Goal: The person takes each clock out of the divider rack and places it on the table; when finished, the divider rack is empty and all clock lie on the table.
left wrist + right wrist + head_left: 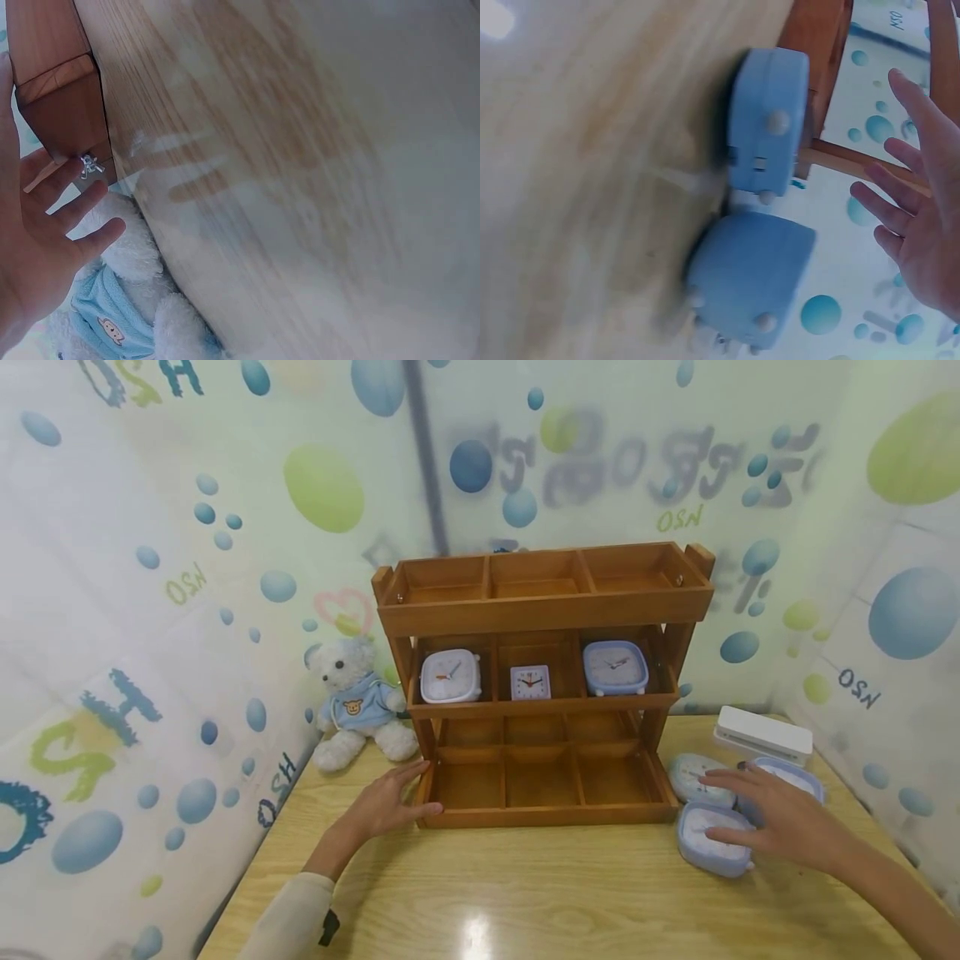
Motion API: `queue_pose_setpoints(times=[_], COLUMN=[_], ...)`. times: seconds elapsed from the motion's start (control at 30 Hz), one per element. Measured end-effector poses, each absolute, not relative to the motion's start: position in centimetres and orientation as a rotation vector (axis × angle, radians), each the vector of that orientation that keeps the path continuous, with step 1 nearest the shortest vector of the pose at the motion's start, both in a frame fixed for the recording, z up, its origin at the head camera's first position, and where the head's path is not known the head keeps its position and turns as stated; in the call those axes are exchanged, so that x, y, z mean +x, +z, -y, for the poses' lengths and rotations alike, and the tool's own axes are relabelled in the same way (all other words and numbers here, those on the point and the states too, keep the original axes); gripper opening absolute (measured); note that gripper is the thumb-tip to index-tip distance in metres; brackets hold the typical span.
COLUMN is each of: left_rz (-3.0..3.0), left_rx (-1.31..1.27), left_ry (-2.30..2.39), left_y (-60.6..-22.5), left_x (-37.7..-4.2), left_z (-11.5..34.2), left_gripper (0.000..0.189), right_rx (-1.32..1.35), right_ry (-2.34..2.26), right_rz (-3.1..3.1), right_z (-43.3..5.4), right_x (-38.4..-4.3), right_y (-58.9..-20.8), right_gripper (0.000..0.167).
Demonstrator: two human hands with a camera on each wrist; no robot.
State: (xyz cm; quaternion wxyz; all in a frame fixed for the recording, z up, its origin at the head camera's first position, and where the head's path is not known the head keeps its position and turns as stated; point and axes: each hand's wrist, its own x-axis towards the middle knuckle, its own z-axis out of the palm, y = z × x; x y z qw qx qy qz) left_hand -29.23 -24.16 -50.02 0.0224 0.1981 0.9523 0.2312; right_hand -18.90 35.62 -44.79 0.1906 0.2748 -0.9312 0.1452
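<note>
A brown wooden rack with three tiers of compartments stands against the back wall. My left hand is at its lower left corner, fingers spread, thumb along the bottom tier's front edge. To the right, my right hand hovers over a group of alarm clocks, its fingers extended and holding nothing. Among these are a blue squarish clock, a rounded pale clock and another blue clock partly hidden by the hand. On the middle tier sit a white clock, a small square clock and a blue-rimmed clock.
Left of the rack, a white teddy bear in a blue hoodie leans against the wall. A white oblong case lies at the back right. Patterned walls enclose the wooden table at the back and both sides.
</note>
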Motion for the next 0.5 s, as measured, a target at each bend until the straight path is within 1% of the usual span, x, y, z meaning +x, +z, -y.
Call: queue_pose_setpoints(times=[0.17, 0.3, 0.5], left_rz=[-2.954, -2.952, -2.959], left_rx=[0.605, 0.607, 0.612], left_ry=[0.719, 0.726, 0.714], left_y=[-50.1, -50.1, -50.1], left_x=[-29.2, -29.1, -29.1], left_z=[24.2, 24.2, 24.2], left_gripper=[0.096, 0.096, 0.096], right_rx=[0.816, 0.837, 0.859], right_ry=[0.351, 0.364, 0.351], right_rz=[2.512, 2.494, 2.455], right_z=[-35.0, -34.6, -33.9], right_x=[-19.8, -20.3, -21.2], right_y=[-43.3, -42.1, -39.4], right_gripper=[0.074, 0.074, 0.076])
